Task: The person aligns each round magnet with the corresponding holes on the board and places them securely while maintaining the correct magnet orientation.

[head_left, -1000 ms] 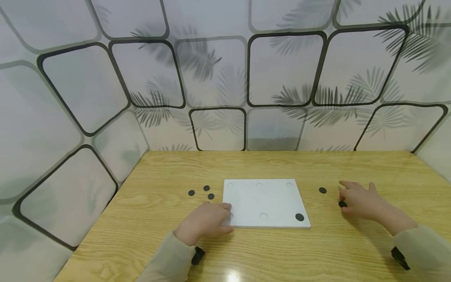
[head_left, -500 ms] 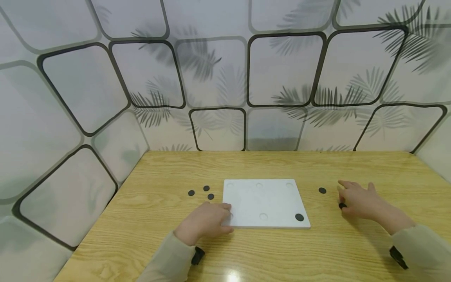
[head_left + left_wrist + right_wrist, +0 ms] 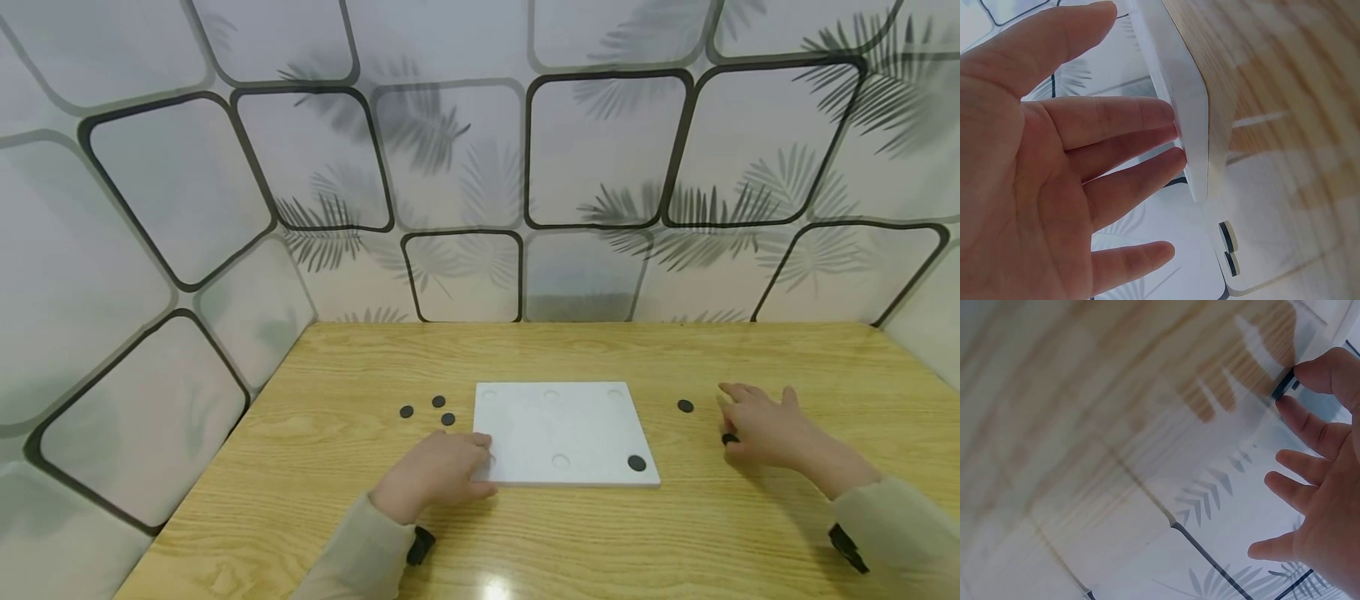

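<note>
A white rectangular board (image 3: 562,425) with shallow round recesses lies on the table. One black disc (image 3: 637,463) sits in its near right recess. My left hand (image 3: 441,468) rests its fingertips on the board's left edge, the fingers nearly straight as the left wrist view shows. To the right of the board, my right hand (image 3: 768,429) pinches another black disc (image 3: 1284,383) between thumb and index finger, low over the table; the other fingers are spread. Between board and right hand lies a loose black disc (image 3: 686,406).
Left of the board are three more black discs, the leftmost disc (image 3: 407,412), the far disc (image 3: 438,402) and the near disc (image 3: 447,419). The wooden table (image 3: 585,542) meets a patterned wall (image 3: 465,192) at the back and left.
The disc at my right hand has tipped and moved slightly further in between thumb and finger. My left hand and the board stay put.
</note>
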Available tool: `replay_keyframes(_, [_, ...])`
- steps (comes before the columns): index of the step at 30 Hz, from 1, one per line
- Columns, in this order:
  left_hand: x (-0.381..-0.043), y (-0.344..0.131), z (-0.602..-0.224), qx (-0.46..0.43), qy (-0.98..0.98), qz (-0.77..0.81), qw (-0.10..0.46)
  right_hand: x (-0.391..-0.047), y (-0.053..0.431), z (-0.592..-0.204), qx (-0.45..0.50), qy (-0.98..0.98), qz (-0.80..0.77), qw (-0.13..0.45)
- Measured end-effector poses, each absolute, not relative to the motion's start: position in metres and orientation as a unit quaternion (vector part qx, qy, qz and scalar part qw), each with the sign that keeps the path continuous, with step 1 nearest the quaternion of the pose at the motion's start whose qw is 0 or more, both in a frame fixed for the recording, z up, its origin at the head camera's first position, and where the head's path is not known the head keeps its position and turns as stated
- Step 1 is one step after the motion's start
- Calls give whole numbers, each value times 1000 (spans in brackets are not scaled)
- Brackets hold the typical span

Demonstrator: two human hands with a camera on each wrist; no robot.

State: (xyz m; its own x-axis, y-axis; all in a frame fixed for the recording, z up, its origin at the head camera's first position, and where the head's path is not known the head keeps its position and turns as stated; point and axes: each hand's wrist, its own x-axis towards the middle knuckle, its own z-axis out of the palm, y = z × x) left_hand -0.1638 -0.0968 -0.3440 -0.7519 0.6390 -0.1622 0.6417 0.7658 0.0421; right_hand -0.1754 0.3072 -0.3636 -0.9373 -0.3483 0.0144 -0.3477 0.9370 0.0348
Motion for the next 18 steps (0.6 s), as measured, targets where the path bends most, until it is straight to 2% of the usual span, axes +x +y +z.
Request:
replay_keyframes(11, [-163,-98,-343,330,939,-2,96,-177,308,-366,180,-984,-10,11])
replay_keyframes(18, [-163,-97,-343,339,937,-5,86,-178,308,-366,180,-984,-10,8])
